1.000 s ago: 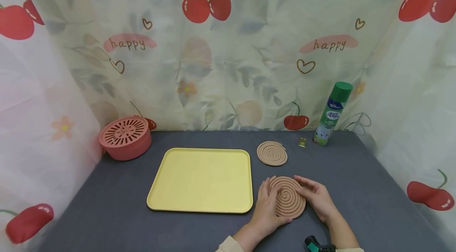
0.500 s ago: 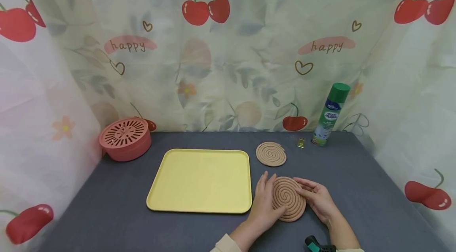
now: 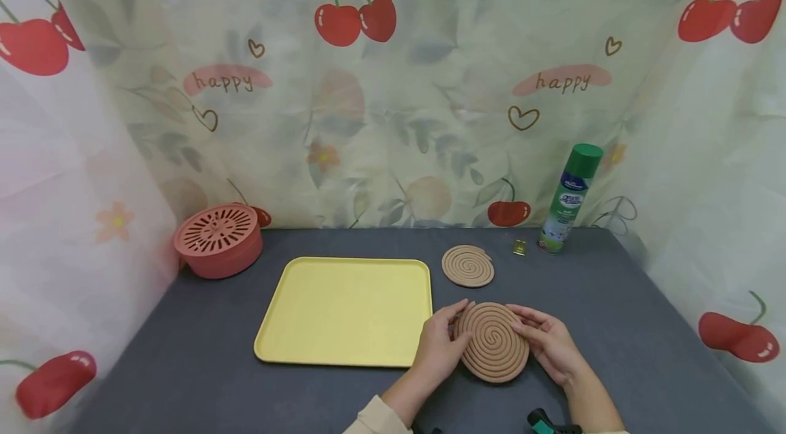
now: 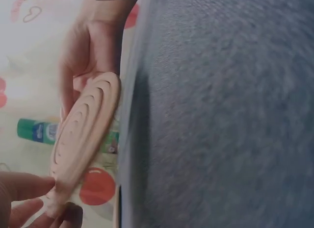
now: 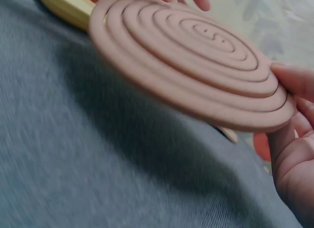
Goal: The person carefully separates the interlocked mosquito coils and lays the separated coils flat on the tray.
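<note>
Clearly lifted off the grey surface [image 3: 184, 366] just right of the yellow tray [image 3: 344, 311], the spiral coil [image 3: 493, 342] is pinched at opposite edges by left hand [image 3: 437, 346] and right hand [image 3: 548, 342] — uneven squeezing could, I judge, snap its brittle rings.

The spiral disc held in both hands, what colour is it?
The spiral disc is a plain pinkish brown all over, with no pattern but its coiled grooves. The right wrist view shows it best.
</note>
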Motion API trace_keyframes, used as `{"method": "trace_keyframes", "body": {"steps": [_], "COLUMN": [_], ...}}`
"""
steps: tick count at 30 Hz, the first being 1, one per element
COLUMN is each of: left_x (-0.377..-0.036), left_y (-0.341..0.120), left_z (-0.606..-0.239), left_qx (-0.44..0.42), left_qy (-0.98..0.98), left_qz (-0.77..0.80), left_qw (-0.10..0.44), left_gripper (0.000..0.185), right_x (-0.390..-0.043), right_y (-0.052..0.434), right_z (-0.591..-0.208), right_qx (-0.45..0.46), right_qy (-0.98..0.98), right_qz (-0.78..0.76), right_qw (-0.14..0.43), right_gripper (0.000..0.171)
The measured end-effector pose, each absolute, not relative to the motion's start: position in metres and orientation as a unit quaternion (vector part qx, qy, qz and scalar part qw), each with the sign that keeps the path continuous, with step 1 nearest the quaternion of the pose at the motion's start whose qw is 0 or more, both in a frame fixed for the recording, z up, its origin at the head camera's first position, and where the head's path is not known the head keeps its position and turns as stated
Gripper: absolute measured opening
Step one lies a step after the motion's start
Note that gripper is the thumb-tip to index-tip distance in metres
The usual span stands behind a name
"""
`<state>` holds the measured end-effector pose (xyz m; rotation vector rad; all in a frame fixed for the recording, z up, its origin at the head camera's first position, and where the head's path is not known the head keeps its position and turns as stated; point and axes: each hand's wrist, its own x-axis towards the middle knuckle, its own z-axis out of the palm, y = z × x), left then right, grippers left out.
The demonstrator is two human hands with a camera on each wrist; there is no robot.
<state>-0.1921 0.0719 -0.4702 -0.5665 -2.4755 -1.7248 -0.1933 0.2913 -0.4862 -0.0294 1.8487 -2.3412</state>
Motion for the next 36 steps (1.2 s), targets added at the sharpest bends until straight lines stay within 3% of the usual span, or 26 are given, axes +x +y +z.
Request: {"method": "trace_keyframes", "body": {"steps": [13, 21, 36], "left_x": [-0.189, -0.185, -0.177], "left_y": [0.042, 0.016, -0.023], "left_z": [-0.454, -0.442, -0.431], "left_qx": [-0.129, -0.136, -0.167], "left_qy": [-0.708, -0.694, -0.712], "left_qz": [-0.69, -0.7, -0.675], "left_qw": [-0.078, -0.1, -0.099], "left_gripper": [0.045, 0.045, 0.042], "right_x": [-0.186, -0.183, -0.185], "right_y": [0.267, 0.247, 0.222], "right_z": [-0.471, -0.464, -0.453], "right_qx": [-0.059, -0.087, -0.042], "right_qy": [0.541, 0.502, 0.564], "right_qz": [-0.836, -0.856, -0.814], "right_qw": [0.068, 0.084, 0.132], "right_gripper": [0.033, 0.034, 0.027]}}
